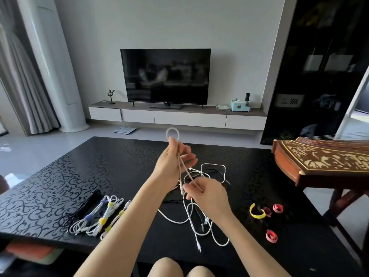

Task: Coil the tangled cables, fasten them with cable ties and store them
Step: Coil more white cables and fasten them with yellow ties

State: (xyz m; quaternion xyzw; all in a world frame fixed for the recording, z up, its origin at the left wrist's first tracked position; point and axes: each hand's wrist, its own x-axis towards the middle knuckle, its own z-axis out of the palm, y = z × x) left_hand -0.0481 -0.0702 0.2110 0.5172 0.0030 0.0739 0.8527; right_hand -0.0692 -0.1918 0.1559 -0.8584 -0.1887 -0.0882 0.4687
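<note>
My left hand (173,159) is raised above the black table (60,176) and pinches a white cable (172,132) folded into a loop that sticks up past my fingers. Lower down, my right hand (206,193) grips the same cable's two strands. Under both hands lies a tangle of white and black cables (199,222). At the left lie several coiled cables (95,214), white and black, bound with yellow and blue ties. A yellow tie (256,213) and red ties (278,208) (271,236) lie at the right.
A wooden zither (323,162) on a stand overhangs the table's right side. Beyond the table are a TV (165,75) on a low white cabinet, a white column and curtains at the left. My knees show below the table's front edge.
</note>
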